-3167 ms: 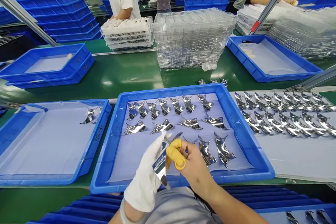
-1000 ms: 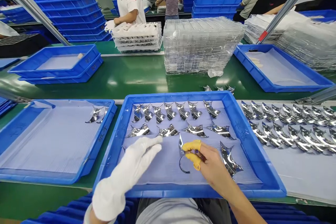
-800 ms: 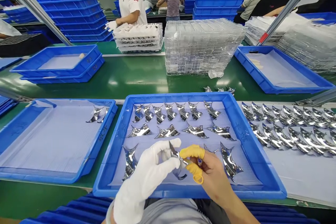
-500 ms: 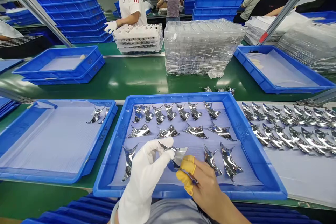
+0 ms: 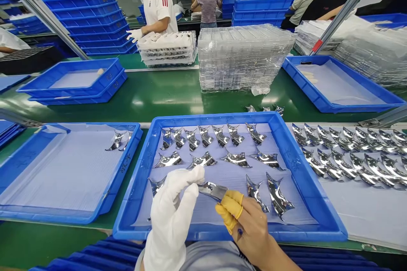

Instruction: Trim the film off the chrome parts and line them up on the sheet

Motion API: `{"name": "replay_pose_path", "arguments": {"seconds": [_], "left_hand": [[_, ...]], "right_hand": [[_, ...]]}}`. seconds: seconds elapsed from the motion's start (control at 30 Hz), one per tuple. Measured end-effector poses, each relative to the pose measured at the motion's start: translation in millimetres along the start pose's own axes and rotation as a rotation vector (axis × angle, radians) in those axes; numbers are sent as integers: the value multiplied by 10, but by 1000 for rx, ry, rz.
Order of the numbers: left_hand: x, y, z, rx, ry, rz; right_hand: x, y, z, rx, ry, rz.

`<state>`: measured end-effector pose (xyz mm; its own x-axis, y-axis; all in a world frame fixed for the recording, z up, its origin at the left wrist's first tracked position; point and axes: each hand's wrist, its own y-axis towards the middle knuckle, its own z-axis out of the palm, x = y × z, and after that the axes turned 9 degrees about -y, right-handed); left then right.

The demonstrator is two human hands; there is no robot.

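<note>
My left hand (image 5: 173, 211), in a white glove, and my right hand (image 5: 246, 224), bare with yellow finger cots, pinch one shiny chrome fin-shaped part (image 5: 212, 189) between them. They hold it just above the near middle of the centre blue tray (image 5: 288, 152). That tray carries several more chrome parts (image 5: 235, 159) in rows on a pale liner. One part lies half hidden behind my left glove.
A left blue tray (image 5: 22, 161) holds two chrome parts (image 5: 118, 139). Several chrome parts (image 5: 346, 150) lie on a white sheet at right. Clear plastic tray stacks (image 5: 244, 55), more blue trays (image 5: 337, 80) and other people stand beyond the green belt.
One second ago my right hand alone held a part over the tray while my left hand hovered open. Now both hands grip it, turned flatter and lifted nearer to me.
</note>
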<state>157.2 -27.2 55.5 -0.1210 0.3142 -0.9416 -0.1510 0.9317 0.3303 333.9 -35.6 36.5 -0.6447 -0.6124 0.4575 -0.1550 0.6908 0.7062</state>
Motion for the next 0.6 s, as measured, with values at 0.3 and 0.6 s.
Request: {"name": "replay_pose_path", "arguments": {"seconds": [0.3, 0.6], "left_hand": [[-11, 57, 42, 36, -37, 74], [-61, 18, 204, -161, -132, -163]], "right_hand": [[-33, -63, 8, -2, -25, -26], [-54, -88, -61, 113, 65, 44]]}}
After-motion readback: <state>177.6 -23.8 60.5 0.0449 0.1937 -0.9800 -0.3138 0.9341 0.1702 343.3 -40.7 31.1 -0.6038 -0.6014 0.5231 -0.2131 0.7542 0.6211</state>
